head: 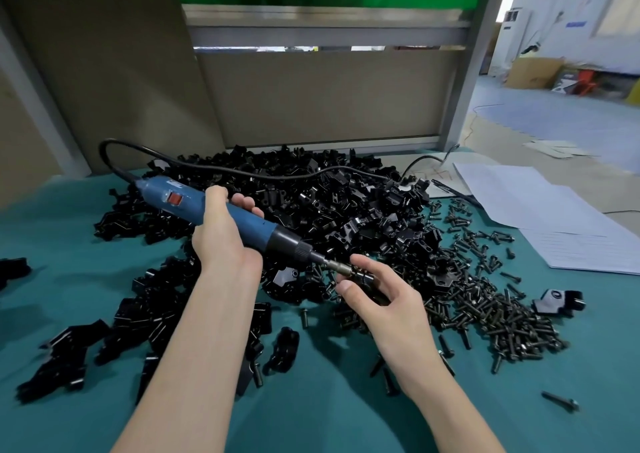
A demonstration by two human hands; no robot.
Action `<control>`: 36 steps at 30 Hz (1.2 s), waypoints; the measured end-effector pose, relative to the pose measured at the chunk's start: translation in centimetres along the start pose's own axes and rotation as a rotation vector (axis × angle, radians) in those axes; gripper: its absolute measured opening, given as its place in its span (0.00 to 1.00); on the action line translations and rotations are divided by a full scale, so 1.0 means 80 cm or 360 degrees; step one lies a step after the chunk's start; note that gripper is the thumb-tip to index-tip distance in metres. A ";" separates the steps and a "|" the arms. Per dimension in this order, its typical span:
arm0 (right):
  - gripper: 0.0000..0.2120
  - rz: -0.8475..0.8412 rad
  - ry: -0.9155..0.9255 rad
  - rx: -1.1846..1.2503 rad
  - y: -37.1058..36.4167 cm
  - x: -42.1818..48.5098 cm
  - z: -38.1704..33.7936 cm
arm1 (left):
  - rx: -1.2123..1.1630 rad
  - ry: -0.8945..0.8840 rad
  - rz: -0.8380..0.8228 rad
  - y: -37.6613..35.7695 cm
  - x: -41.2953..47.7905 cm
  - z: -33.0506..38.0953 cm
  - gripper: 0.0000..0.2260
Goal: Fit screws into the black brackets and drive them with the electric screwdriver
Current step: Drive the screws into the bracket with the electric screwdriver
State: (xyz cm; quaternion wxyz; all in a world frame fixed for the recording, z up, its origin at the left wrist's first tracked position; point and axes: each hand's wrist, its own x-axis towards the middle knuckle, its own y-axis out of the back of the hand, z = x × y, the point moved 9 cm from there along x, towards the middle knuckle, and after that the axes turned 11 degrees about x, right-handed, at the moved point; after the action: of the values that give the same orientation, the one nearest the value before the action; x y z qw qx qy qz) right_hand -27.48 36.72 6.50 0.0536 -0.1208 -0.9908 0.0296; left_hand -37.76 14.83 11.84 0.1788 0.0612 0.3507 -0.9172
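My left hand grips the blue electric screwdriver around the middle of its barrel, and the tool slants down to the right. My right hand pinches a small black bracket with a screw against the metal bit tip. A large heap of black brackets lies behind the hands. Loose dark screws are spread to the right on the teal cloth.
More black brackets lie scattered at the lower left. The screwdriver's black cord loops over the heap to the back right. White paper sheets lie at the right edge. A grey partition stands behind the table.
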 end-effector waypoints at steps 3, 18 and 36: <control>0.16 0.0010 -0.0017 -0.0019 0.000 0.000 0.000 | -0.0032 0.0050 -0.0041 -0.002 -0.001 -0.005 0.05; 0.25 0.0020 0.0000 0.0019 0.002 0.001 -0.002 | -0.0009 0.0048 0.0060 0.000 -0.009 -0.010 0.07; 0.16 0.0078 -0.0019 -0.0094 0.015 0.001 -0.007 | 0.0078 0.0031 0.0321 0.019 -0.014 -0.021 0.07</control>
State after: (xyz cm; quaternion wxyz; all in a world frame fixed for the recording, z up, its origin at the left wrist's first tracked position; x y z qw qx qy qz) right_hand -27.20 37.94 6.97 0.0435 -0.1463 -0.9883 0.0024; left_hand -36.22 15.25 9.91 0.2652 0.1093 0.3220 -0.9022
